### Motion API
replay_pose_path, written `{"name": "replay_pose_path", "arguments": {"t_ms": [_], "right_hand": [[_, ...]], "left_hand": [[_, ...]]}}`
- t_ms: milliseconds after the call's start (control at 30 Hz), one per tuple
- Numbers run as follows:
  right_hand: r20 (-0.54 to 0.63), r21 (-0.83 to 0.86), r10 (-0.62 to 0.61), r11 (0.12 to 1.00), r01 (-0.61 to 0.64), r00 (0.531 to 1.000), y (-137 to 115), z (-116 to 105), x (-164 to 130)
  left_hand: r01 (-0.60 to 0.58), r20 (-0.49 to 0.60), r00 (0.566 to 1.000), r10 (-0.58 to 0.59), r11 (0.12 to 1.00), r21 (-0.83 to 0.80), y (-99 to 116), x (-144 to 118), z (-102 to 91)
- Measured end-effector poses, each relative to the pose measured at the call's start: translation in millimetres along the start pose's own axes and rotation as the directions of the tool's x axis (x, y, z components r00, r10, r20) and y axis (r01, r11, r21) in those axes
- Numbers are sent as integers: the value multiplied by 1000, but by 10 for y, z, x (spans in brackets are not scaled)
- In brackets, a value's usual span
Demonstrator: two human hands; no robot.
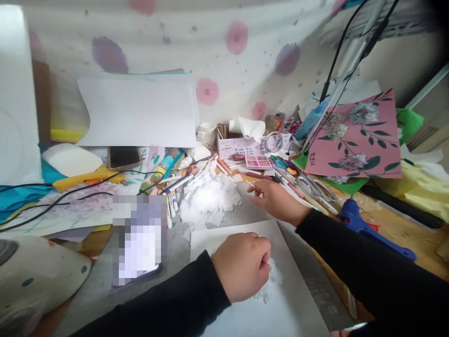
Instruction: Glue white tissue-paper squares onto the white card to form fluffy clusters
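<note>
My left hand (pixel 242 267) is curled closed over a white sheet of paper (pixel 294 304), and whatever its fingers may hold is hidden. Partly under that hand, a cluster of small white paper pieces (pixel 275 278) rests on the sheet. My right hand (pixel 278 201) reaches beyond the sheet's far edge, fingers closed on a thin, light stick-like tool (pixel 251 186). Its tip points toward a small white paper scrap (pixel 237 178). Left of the right hand lies a loose heap of cut white paper pieces (pixel 210 196).
Blue glue gun (pixel 368 229) and scissors (pixel 312 185) lie right; a yellow glue gun (pixel 84 178) with a black cord lies left. A phone (pixel 140 243) stands beside the sheet. Pens and a pink palette (pixel 258 162) crowd the back. A pink flower picture (pixel 358 135) leans at right.
</note>
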State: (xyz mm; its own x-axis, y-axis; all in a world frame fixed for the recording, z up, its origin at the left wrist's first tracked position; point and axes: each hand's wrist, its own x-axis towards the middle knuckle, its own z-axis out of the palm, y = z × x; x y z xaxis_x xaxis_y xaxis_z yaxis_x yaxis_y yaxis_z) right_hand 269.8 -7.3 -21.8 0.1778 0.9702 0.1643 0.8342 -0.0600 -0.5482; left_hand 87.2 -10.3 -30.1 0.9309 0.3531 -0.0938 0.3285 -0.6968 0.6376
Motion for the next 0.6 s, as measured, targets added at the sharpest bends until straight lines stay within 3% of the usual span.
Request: {"name": "replay_pose_path", "arguments": {"t_ms": [133,267,433,600], "right_hand": [[62,-104,73,992,-66,995,-37,250,433],[112,-86,113,991,-103,987,-78,311,604],[138,48,154,986,-162,978,-106,98,416],[122,282,163,940,-191,979,-69,-214,-47]], "left_hand": [[-6,-19,1000,6,1000,-21,-7,-1,-11],[-3,-33,999,1,998,-61,-29,-4,-16],[-7,-69,998,-5,985,-170,-72,9,-41],[35,-214,970,-115,939,-343,-97,38,-131]]}}
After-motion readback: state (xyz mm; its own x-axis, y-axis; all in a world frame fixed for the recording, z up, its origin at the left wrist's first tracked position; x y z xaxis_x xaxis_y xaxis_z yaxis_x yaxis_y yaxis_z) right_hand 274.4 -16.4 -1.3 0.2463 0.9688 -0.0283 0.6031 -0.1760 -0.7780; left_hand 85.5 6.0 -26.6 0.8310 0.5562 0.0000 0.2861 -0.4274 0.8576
